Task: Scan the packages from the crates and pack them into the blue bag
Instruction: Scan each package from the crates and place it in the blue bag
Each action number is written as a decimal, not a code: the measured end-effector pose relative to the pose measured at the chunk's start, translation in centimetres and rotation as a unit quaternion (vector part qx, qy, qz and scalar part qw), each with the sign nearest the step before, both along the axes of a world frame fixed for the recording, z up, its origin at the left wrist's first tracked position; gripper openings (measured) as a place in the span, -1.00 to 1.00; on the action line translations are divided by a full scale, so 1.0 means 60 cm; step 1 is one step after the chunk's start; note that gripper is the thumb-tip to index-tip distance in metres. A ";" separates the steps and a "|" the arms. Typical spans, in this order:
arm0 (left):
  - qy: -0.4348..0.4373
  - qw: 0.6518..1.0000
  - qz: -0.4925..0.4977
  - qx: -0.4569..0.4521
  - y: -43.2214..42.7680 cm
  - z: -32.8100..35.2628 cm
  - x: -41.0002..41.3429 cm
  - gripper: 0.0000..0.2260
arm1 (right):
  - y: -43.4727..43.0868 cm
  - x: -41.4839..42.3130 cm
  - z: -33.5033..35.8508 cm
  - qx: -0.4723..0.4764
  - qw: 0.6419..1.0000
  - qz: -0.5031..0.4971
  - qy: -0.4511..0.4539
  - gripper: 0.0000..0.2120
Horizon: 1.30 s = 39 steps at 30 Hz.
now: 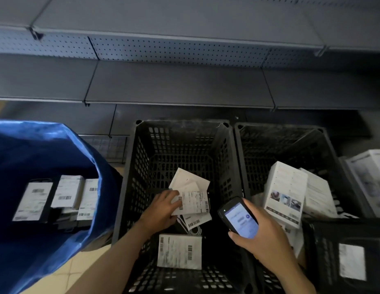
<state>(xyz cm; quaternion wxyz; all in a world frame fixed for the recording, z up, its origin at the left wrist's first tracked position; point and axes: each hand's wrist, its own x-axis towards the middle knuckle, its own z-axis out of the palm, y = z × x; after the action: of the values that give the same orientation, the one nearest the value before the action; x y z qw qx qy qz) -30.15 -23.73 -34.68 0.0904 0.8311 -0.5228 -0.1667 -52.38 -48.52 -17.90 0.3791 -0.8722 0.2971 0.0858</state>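
My left hand (pixel 163 205) reaches into the middle black crate (pixel 140 166) and grips a white labelled package (pixel 194 202) by its left edge. Under it lie other white packages, and one more labelled package (pixel 179 251) sits nearer me in the same crate. My right hand (pixel 263 236) holds a handheld scanner (pixel 240 217) with a lit screen above the wall between the two crates. The blue bag (pixel 47 149) stands open at the left, with several labelled packages (pixel 66 190) inside.
A second black crate (pixel 291 141) on the right holds white boxes (pixel 284 192). A dark crate (pixel 344 251) with a white label stands at the lower right. Grey shelving (pixel 180 85) runs across the back. Tan floor tiles show beneath the bag.
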 end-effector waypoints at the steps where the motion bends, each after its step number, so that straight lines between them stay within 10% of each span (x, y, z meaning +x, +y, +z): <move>1: -0.014 1.000 -0.007 -0.007 0.004 0.018 0.005 -0.51 | 0.001 0.001 0.004 -0.001 1.000 0.009 0.001 -0.06; 20: -0.225 0.951 -0.140 -0.160 0.121 0.358 0.169 -0.70 | 0.134 0.136 0.228 -0.223 0.958 0.178 0.013 -0.04; 39: -0.236 0.947 -0.150 -0.156 0.223 0.365 0.204 -0.71 | 0.224 0.172 0.297 -0.330 0.908 0.252 0.053 -0.01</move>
<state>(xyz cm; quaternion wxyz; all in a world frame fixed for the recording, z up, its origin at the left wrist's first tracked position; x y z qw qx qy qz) -17.92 -10.37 -12.76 0.0665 0.7344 -0.6671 0.1061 -42.03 -35.10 -0.05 0.0190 -0.9875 0.0981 0.1219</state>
